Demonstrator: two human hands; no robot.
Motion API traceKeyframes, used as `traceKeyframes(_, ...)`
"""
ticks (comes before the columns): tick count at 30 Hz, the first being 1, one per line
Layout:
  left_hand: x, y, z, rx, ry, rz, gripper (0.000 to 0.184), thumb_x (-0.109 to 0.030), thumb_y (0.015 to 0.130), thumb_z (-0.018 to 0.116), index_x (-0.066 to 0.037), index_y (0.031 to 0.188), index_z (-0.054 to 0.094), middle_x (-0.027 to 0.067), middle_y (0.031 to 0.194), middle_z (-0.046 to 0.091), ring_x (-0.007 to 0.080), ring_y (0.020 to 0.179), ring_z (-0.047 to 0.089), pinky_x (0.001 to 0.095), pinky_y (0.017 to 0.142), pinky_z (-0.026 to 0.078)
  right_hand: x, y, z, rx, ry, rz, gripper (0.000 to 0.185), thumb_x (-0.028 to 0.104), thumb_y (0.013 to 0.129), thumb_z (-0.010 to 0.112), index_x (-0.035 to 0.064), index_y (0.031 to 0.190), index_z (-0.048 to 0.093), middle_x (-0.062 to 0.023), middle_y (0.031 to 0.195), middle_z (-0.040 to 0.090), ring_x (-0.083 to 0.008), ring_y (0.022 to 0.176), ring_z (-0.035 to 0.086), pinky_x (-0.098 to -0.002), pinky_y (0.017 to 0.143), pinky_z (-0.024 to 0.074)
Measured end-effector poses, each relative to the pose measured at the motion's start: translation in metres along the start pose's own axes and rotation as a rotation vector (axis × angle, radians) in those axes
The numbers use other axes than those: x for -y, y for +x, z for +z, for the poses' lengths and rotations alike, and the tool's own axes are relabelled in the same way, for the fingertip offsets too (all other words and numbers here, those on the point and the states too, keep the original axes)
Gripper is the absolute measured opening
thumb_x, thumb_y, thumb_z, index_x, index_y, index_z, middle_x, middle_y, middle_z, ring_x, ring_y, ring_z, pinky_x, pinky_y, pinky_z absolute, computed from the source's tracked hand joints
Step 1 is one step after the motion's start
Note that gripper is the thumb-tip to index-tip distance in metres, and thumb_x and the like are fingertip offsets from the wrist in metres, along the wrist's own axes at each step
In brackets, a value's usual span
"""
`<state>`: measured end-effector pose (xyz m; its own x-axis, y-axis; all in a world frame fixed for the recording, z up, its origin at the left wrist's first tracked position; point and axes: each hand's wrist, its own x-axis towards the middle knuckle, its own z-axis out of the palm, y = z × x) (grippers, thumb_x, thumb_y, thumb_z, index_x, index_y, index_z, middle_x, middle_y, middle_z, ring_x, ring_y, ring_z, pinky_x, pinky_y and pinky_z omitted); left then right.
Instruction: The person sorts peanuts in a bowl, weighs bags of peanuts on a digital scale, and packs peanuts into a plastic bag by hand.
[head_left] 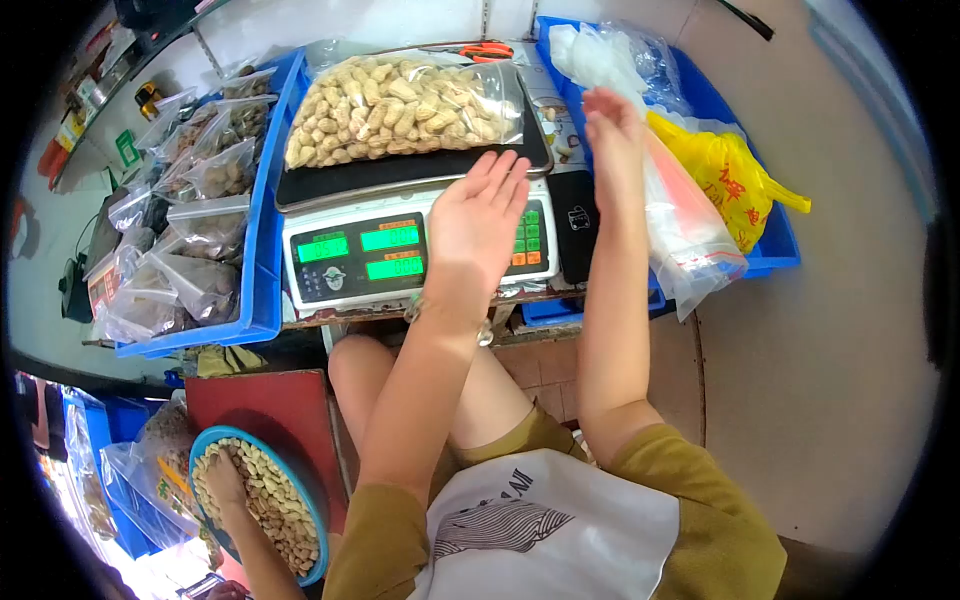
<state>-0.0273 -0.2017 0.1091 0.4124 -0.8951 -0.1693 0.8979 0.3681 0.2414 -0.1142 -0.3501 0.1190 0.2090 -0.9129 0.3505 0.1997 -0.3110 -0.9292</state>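
Observation:
A clear bag of peanuts (pixel 400 110) lies on the black platform of a white digital scale (pixel 355 295), whose green displays are lit. Over the scale's front, my left hand (pixel 485 215) is raised palm up, fingers stretched out and holding nothing. To its right my right hand (pixel 615 120) is lifted near the clear plastic bags (pixel 690 220), its fingers extended and apart from my left hand. A dark phone-like object (pixel 573 215) lies between the scale and my right forearm.
A blue tray (pixel 272 220) of filled small bags stands left. Another blue tray (pixel 775 255) at right holds a yellow bag (pixel 715 180). Orange scissors (pixel 487 52) lie behind the scale. Lower left, another person's hand (pixel 225 480) reaches into a basin (pixel 318 500) of peanuts.

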Motion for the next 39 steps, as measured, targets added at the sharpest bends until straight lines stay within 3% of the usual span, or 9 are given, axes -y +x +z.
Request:
traceKeyframes(4,-0.008,-0.034,-0.022,0.152,0.13,0.121,0.048,-0.008,0.094,0.037,0.008,0.139,0.033,0.0217,0.146,0.034,0.0313,0.135,0.035,0.0386,0.113,0.031,-0.013,-0.046,-0.014,0.007,0.061,0.053,0.036,0.001,0.088,0.047,-0.0018,0.123,0.053,-0.0149,0.127,0.055,-0.0233,0.121,0.049,-0.0342,0.105,0.0352)
traceKeyframes(9,-0.026,-0.058,-0.053,0.043,0.229,0.239,0.042,-0.01,0.091,0.045,0.005,0.13,0.042,0.0151,0.123,0.052,0.024,0.112,0.052,0.0355,0.098,0.043,-0.016,-0.048,-0.009,0.077,0.008,0.092,0.042,0.003,0.088,0.046,-0.0018,0.13,0.049,-0.0162,0.134,0.051,-0.0265,0.128,0.045,-0.0359,0.109,0.0304)
traceKeyframes(14,-0.033,-0.073,-0.067,-0.078,0.561,0.751,0.018,-0.008,0.088,0.046,-0.003,0.103,0.053,0.0072,0.088,0.056,0.0154,0.079,0.051,0.028,0.075,0.042,-0.089,0.045,0.014,0.039,-0.369,0.136,0.042,0.01,0.085,0.047,-0.003,0.124,0.056,-0.0252,0.127,0.055,-0.0324,0.127,0.047,-0.0371,0.107,0.0336)
traceKeyframes(17,-0.026,-0.087,-0.09,-0.294,0.853,1.087,0.011,-0.007,0.085,0.047,-0.004,0.095,0.051,0.006,0.083,0.053,0.0149,0.074,0.047,0.0269,0.07,0.038,-0.143,0.093,0.004,0.204,-0.778,-0.102,0.042,0.01,0.085,0.045,-0.0027,0.124,0.056,-0.0273,0.131,0.052,-0.0369,0.131,0.041,-0.0412,0.11,0.0304)
traceKeyframes(20,-0.035,-0.095,-0.127,-0.16,0.931,1.387,0.005,-0.007,0.084,0.048,-0.005,0.088,0.048,0.0046,0.081,0.048,0.0137,0.071,0.042,0.0264,0.067,0.034,-0.16,0.104,-0.01,0.392,-0.835,-0.207,0.043,0.008,0.087,0.045,-0.0001,0.129,0.053,-0.0253,0.141,0.042,-0.0366,0.136,0.034,-0.0409,0.112,0.0274)
traceKeyframes(23,-0.05,-0.096,-0.131,-0.237,0.879,1.417,0.006,-0.006,0.082,0.047,-0.004,0.088,0.048,0.0058,0.08,0.049,0.0135,0.071,0.043,0.0257,0.067,0.035,-0.225,0.138,-0.015,0.418,-0.988,-0.23,0.045,0.015,0.091,0.047,0.0088,0.135,0.049,-0.0225,0.149,0.032,-0.0385,0.137,0.031,-0.0414,0.112,0.0271)
traceKeyframes(26,-0.059,-0.094,-0.132,-0.301,0.808,1.432,0.006,-0.005,0.081,0.047,-0.003,0.087,0.049,0.0071,0.08,0.05,0.0133,0.072,0.044,0.025,0.067,0.036,-0.191,0.116,-0.005,0.279,-0.507,0.336,0.047,0.029,0.093,0.045,0.0109,0.136,0.047,-0.0193,0.146,0.036,-0.0392,0.134,0.036,-0.0443,0.108,0.0329)
traceKeyframes(34,-0.063,-0.105,-0.13,-0.4,0.738,1.243,0.006,-0.006,0.085,0.046,-0.005,0.091,0.048,0.003,0.084,0.046,0.0107,0.075,0.041,0.024,0.071,0.035,-0.204,0.119,-0.01,0.24,-0.948,-0.096,0.043,0.025,0.093,0.041,0.0121,0.134,0.045,-0.0214,0.119,0.053,-0.0418,0.106,0.055,-0.0495,0.089,0.0465)
traceKeyframes(39,-0.062,-0.102,-0.135,-0.429,0.717,1.212,0.009,-0.005,0.084,0.046,-0.005,0.092,0.05,0.0027,0.086,0.047,0.0106,0.075,0.041,0.024,0.071,0.035,-0.175,0.11,0.009,0.202,-1.397,-0.285,0.028,0.025,0.09,0.046,0.0137,0.113,0.056,-0.0152,0.106,0.06,-0.0347,0.097,0.06,-0.045,0.078,0.0489)
